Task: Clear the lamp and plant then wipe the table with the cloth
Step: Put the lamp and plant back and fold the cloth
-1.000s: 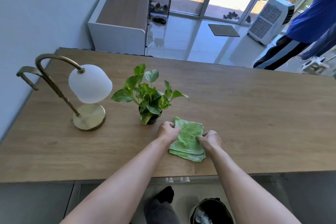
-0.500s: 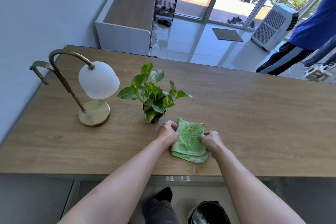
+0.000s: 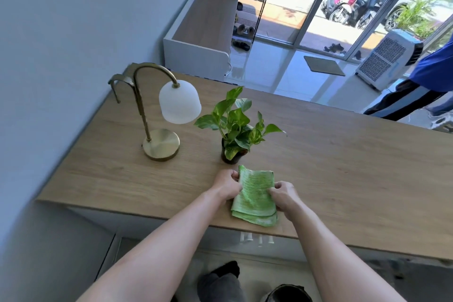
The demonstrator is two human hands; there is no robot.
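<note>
A folded green cloth lies near the front edge of the wooden table. My left hand grips its left edge and my right hand grips its right edge. Just behind the cloth stands a small leafy plant in a dark pot. To the left of the plant is a brass lamp with a curved neck and a white shade, upright on its round base.
A pale wall runs along the table's left end. Beyond the table's far edge a person in blue stands at the right, near a white air cooler. A white bench and a shoe rack stand further back. A dark bin sits below the front edge.
My view has shifted, so the table items sit more to the right in the frame. Both hands stay on the cloth's edges; the lamp and plant have not moved.
</note>
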